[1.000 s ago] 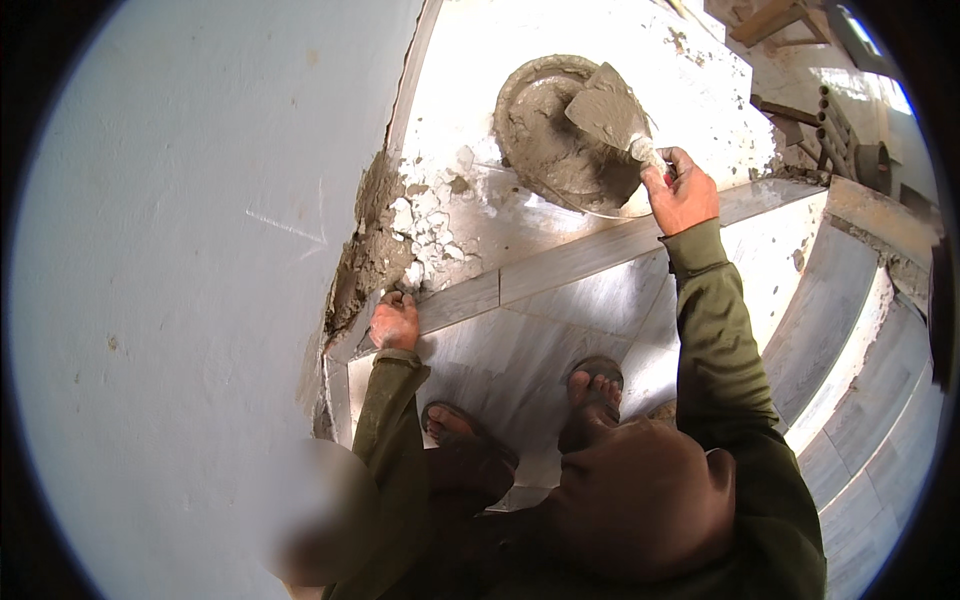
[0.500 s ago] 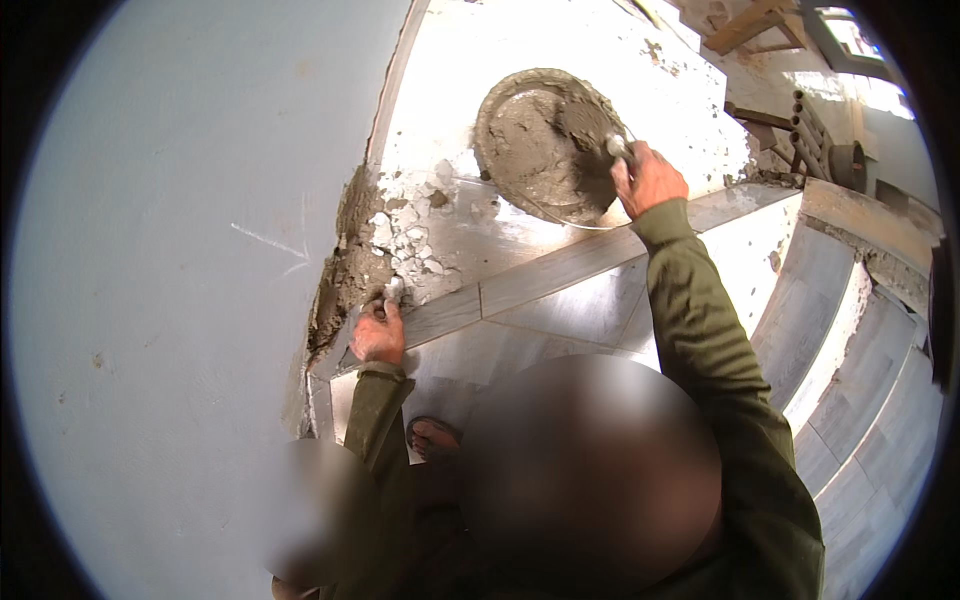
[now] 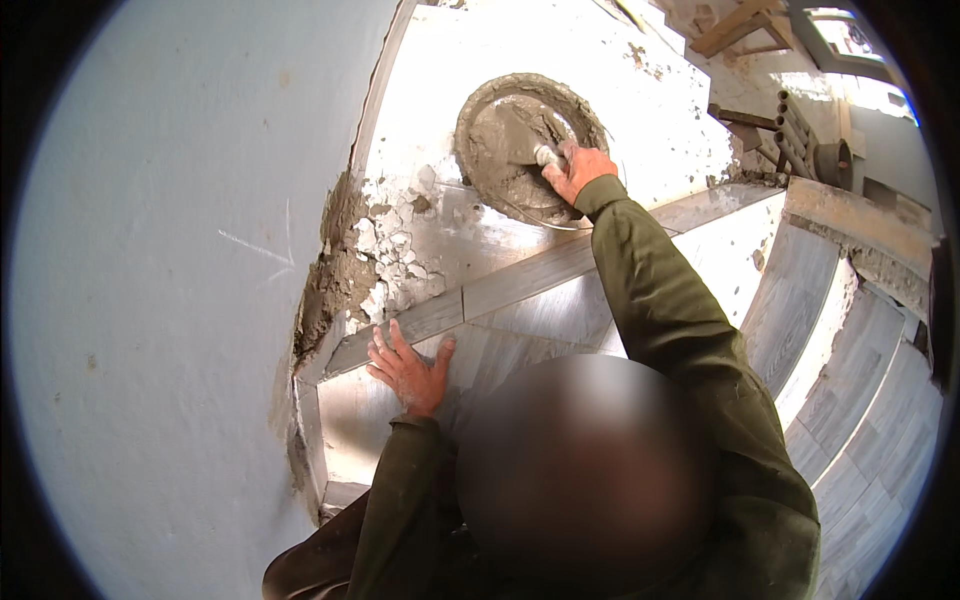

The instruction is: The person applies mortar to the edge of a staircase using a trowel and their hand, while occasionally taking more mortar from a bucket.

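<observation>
Grey, wet mortar (image 3: 492, 150) in the round, crusted bucket (image 3: 467, 140) needs level scooping; right hand (image 3: 582, 170) clamps the pale-handled trowel (image 3: 546, 155), left hand (image 3: 411, 377) spreads empty near the grey tile edging (image 3: 440, 312).

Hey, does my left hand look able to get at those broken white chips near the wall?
Probably yes: the left hand looks open and empty, and only the flat grey edging lies between it and the white chips.
</observation>
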